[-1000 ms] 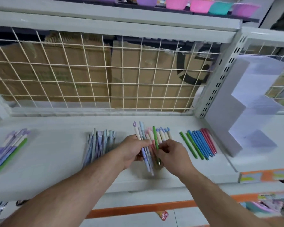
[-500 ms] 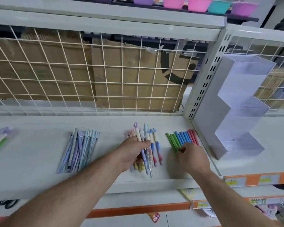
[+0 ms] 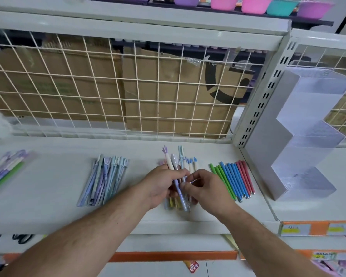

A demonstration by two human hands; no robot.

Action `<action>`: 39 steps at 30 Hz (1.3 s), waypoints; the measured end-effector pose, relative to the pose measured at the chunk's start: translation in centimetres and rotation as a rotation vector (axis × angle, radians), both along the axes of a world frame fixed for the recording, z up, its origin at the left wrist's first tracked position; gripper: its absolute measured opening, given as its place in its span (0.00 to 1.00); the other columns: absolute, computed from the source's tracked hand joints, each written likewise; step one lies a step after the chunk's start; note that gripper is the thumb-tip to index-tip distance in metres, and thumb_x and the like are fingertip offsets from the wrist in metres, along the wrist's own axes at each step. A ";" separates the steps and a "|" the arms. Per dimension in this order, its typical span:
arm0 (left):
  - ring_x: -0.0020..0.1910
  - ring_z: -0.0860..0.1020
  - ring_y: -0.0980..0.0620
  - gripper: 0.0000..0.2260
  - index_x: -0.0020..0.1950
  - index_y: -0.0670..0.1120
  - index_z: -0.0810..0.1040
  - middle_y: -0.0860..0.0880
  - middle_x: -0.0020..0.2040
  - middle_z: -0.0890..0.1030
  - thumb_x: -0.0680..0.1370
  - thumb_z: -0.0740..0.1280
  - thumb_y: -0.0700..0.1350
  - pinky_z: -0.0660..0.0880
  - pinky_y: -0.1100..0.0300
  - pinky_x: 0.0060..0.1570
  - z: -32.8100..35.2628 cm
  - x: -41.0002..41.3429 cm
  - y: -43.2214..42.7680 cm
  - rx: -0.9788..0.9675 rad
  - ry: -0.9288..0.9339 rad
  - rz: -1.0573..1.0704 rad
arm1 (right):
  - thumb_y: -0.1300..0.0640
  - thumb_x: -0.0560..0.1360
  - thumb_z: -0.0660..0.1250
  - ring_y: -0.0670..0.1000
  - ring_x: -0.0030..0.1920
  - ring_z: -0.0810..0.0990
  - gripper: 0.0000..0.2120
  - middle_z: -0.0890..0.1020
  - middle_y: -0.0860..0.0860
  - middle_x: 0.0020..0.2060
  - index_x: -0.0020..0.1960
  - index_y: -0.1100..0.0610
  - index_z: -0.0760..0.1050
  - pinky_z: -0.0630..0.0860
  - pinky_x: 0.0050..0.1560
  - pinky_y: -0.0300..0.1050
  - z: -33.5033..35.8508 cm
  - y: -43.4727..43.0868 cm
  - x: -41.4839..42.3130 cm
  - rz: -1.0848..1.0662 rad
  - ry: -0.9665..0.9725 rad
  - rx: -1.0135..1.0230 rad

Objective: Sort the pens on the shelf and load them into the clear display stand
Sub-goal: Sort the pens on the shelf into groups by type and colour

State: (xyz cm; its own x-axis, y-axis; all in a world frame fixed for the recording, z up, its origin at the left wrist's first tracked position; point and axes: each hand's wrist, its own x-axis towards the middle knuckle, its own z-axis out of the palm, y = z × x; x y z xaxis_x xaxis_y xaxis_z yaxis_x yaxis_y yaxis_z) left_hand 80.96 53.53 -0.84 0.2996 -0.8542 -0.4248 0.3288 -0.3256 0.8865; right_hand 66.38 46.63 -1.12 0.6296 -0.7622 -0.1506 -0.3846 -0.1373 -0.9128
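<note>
On the white shelf (image 3: 48, 196) my left hand (image 3: 162, 184) grips a mixed bunch of pastel pens (image 3: 175, 162), their tops fanning out above my fingers. My right hand (image 3: 206, 186) is beside it, thumb and fingers pinching a pen in that same bunch. To the right lies a sorted row of green, blue and red pens (image 3: 233, 178). A pile of grey-blue and lilac pens (image 3: 106, 176) lies to the left. The clear stepped display stand (image 3: 308, 136) stands at the far right of the shelf with no pens visible in it.
More purple and green pens (image 3: 6, 168) lie at the shelf's left edge. A white wire grid (image 3: 108, 86) backs the shelf, with cardboard behind it. A slotted upright post (image 3: 262, 96) divides the bays. Coloured bowls (image 3: 254, 5) sit on the top shelf.
My right hand laid a green pen onto the sorted row at the right, then came back to the bunch in my left hand. The view shifted slightly.
</note>
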 end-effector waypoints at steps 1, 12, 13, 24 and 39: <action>0.29 0.78 0.54 0.05 0.47 0.45 0.82 0.48 0.36 0.82 0.80 0.67 0.42 0.69 0.63 0.27 0.0 0.3 0.3 -0.002 0.006 0.003 | 0.56 0.74 0.76 0.49 0.27 0.79 0.09 0.83 0.52 0.32 0.48 0.58 0.78 0.73 0.28 0.40 0.0 0.3 0.4 0.001 0.000 0.021; 0.35 0.80 0.49 0.09 0.54 0.40 0.83 0.45 0.38 0.82 0.80 0.63 0.36 0.77 0.59 0.35 -0.1 5.3 4.5 0.021 0.069 0.065 | 0.59 0.75 0.74 0.48 0.21 0.73 0.08 0.78 0.50 0.24 0.43 0.62 0.77 0.68 0.23 0.38 -0.4 4.0 5.9 0.068 0.030 0.050; 0.36 0.79 0.48 0.08 0.55 0.39 0.82 0.43 0.39 0.81 0.80 0.64 0.36 0.78 0.58 0.36 -0.2 6.0 5.0 0.021 0.064 0.081 | 0.58 0.75 0.74 0.48 0.22 0.74 0.09 0.78 0.50 0.24 0.43 0.62 0.77 0.68 0.23 0.39 -0.4 4.4 6.5 0.071 0.024 0.059; 0.25 0.71 0.54 0.07 0.50 0.38 0.80 0.48 0.31 0.78 0.82 0.64 0.39 0.66 0.63 0.22 -1.0 13.9 11.2 0.076 0.003 0.224 | 0.59 0.78 0.69 0.52 0.22 0.73 0.07 0.80 0.55 0.25 0.42 0.60 0.79 0.69 0.24 0.41 -1.4 9.1 14.6 0.021 0.117 0.078; 0.27 0.70 0.55 0.11 0.56 0.34 0.79 0.48 0.32 0.79 0.79 0.70 0.41 0.62 0.64 0.23 -1.5 19.4 14.1 -0.013 -0.022 0.206 | 0.48 0.73 0.75 0.46 0.25 0.76 0.14 0.80 0.50 0.29 0.44 0.58 0.77 0.68 0.23 0.36 -0.7 13.2 19.3 -0.007 0.128 -0.006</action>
State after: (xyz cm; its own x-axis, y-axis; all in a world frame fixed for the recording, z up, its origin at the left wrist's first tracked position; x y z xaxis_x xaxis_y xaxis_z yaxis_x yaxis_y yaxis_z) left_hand 100.36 67.63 -2.32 0.4773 -0.7796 -0.4055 0.3679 -0.2418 0.8979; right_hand 85.73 59.87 -1.86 0.6005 -0.7674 -0.2247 -0.4987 -0.1397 -0.8554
